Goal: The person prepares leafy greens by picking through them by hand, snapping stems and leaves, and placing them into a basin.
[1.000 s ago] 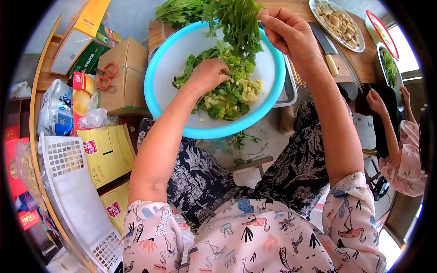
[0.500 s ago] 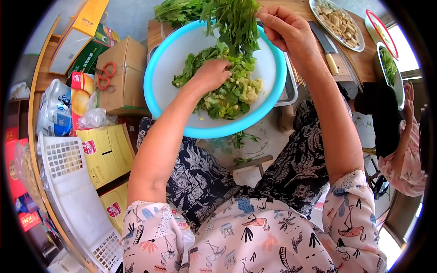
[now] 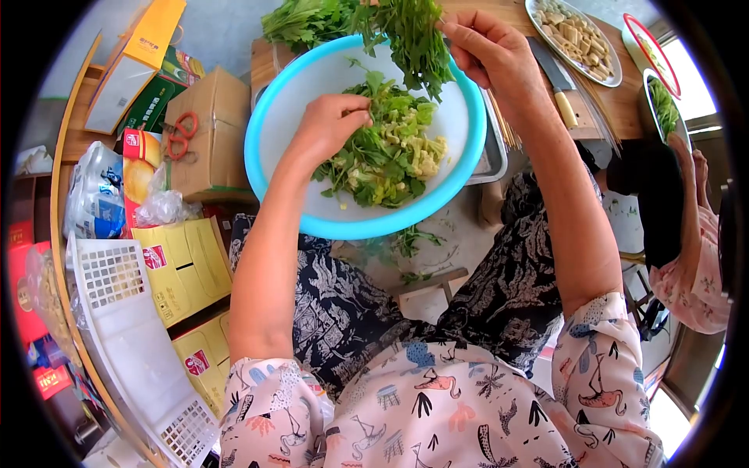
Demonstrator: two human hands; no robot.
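My right hand pinches a bunch of leafy greens, which hangs down over the far side of a white basin with a blue rim. Inside the basin lies a heap of torn leaves and pale cauliflower pieces. At the heap's left edge is my left hand, its thumb and fingers closed together beside the leaves. Whatever may be between those fingertips is too small to make out.
More leafy greens lie on the wooden table behind the basin. To the right are a knife and a plate of cut food. Cardboard boxes and red scissors stand left. Another person's hand shows at far right.
My left hand has pulled back leftward from the middle of the heap, its fingers closed. The bunch in my right hand has swung slightly. The other person's hand has moved to a dish.
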